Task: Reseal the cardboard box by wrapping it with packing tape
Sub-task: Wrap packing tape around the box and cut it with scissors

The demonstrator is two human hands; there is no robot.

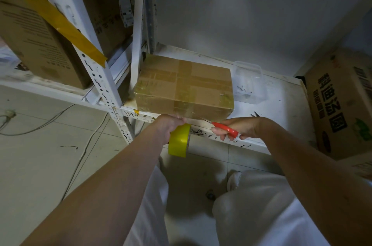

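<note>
The left hand [171, 125] grips the yellow roll of packing tape [179, 140] just below the shelf edge. The right hand [237, 128] holds the red-handled scissors [224, 127], blades aimed at the clear strip running from the roll to the box. The brown cardboard box [184, 86] sits on the white metal shelf [281, 105], with glossy bands already wrapped round it. Judged remaining: cutting the strip and pressing the end down.
</note>
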